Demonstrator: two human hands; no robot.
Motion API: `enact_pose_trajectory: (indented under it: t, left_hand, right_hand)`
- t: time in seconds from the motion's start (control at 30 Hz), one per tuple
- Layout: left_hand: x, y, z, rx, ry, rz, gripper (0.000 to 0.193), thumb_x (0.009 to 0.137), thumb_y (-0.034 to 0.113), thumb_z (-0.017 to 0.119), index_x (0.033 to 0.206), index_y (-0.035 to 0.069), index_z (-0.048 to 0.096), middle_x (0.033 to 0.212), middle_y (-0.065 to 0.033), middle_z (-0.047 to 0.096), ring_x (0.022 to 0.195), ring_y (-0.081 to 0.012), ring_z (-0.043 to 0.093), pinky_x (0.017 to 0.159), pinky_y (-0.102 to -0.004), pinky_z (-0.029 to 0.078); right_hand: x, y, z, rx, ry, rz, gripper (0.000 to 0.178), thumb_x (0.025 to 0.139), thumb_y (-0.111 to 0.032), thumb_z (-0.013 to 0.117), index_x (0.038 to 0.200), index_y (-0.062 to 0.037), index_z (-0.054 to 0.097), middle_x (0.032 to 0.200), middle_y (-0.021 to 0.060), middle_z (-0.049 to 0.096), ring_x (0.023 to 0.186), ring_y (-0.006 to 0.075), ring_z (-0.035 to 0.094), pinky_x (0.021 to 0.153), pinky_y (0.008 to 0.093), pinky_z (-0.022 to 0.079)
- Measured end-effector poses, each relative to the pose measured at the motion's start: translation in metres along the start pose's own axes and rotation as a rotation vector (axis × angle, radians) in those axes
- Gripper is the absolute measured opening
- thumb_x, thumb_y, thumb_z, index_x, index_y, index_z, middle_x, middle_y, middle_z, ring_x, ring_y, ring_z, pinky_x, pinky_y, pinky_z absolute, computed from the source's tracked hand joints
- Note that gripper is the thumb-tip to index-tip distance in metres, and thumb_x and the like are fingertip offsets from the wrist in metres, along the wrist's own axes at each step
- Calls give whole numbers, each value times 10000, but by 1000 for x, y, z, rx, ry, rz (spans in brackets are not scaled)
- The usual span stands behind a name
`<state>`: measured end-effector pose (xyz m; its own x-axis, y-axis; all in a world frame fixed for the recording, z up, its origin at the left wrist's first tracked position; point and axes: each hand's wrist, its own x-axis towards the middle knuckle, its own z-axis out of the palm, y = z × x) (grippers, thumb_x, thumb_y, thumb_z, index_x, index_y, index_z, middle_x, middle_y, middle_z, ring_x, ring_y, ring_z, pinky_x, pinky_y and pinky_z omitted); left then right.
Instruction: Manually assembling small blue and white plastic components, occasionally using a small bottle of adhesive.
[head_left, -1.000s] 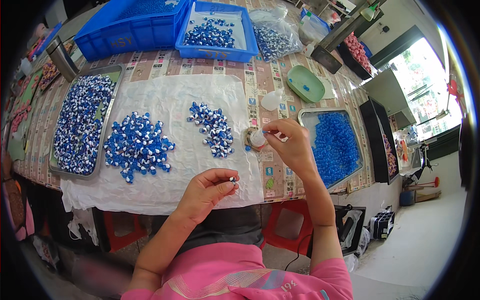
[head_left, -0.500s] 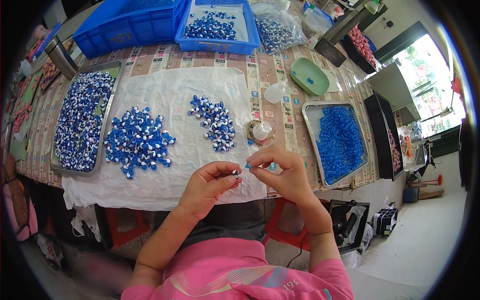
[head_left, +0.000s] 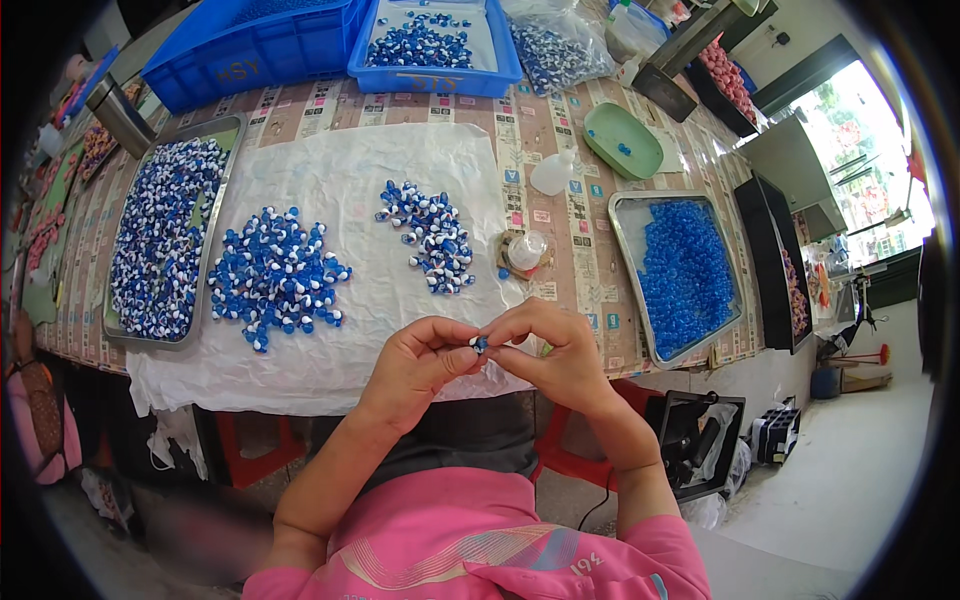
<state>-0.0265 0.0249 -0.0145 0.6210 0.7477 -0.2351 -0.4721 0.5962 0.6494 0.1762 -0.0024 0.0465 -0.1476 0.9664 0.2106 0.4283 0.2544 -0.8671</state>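
Observation:
My left hand point(head_left: 422, 368) pinches a small white-and-dark piece point(head_left: 480, 345) between thumb and fingertips, just above the paper's front edge. My right hand point(head_left: 556, 350) meets it there, its thumb and forefinger closed on a small blue bead at the same piece; the fingertips mostly hide the bead. Beyond my hands, on the crumpled white paper point(head_left: 355, 185), lie a small pile of blue, white and dark pieces point(head_left: 436, 240) and a larger pile of blue-and-white pieces point(head_left: 275, 275). Right of the paper stands a small clear pot point(head_left: 526, 250).
A metal tray of blue beads point(head_left: 685, 275) is at the right, a tray of blue-and-white pieces point(head_left: 165, 235) at the left. Blue crates point(head_left: 250, 65) and a blue tub point(head_left: 435, 80) stand at the back. A white squeeze bottle point(head_left: 552, 174) and green dish point(head_left: 640, 160) are right of centre.
My right hand has moved left and brought the blue bead against the piece in my left hand. The fingertips, apart before, now meet. The view has shifted slightly.

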Motion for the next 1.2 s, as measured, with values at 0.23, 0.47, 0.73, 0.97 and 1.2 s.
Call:
enact_pose_trajectory:
  t: [0.23,0.47,0.73,0.97,1.2]
  left_hand:
    - [-2,-4,-1,16,44,29,217,873,-25,715,1086,-9,678,1069,-142,703,955,-199,693,862,-325,585]
    - [-2,-8,3,16,57,47,209,859,-44,721,1064,-10,692,1051,-152,709,914,-207,702,832,-335,591]
    - [-4,-9,3,-7,60,25,211,858,-46,722,1060,7,686,1015,-143,713,898,-208,703,816,-334,590]
    - [-10,-1,15,1,72,24,232,854,-75,717,1065,11,673,1030,-92,700,932,-139,670,847,-258,553]
    - [-4,4,22,119,25,132,240,844,-97,705,1051,23,684,1093,-88,675,992,-149,655,896,-266,530]
  right_hand:
    - [-1,5,-2,264,-91,263,127,776,51,758,883,-6,719,921,80,707,854,139,658,754,259,515]
    - [-3,2,-6,231,-128,237,116,778,87,732,858,4,718,912,88,695,863,155,668,764,257,520]
    - [-5,2,-8,216,-147,205,101,790,79,725,860,8,719,895,86,704,866,158,672,745,266,526]
    - [-10,-1,-5,215,-69,120,146,787,5,780,923,-20,734,897,64,729,824,141,666,725,284,522]
    - [-13,1,-10,-29,42,-118,188,768,2,788,947,-38,745,908,71,729,851,207,676,737,312,532]
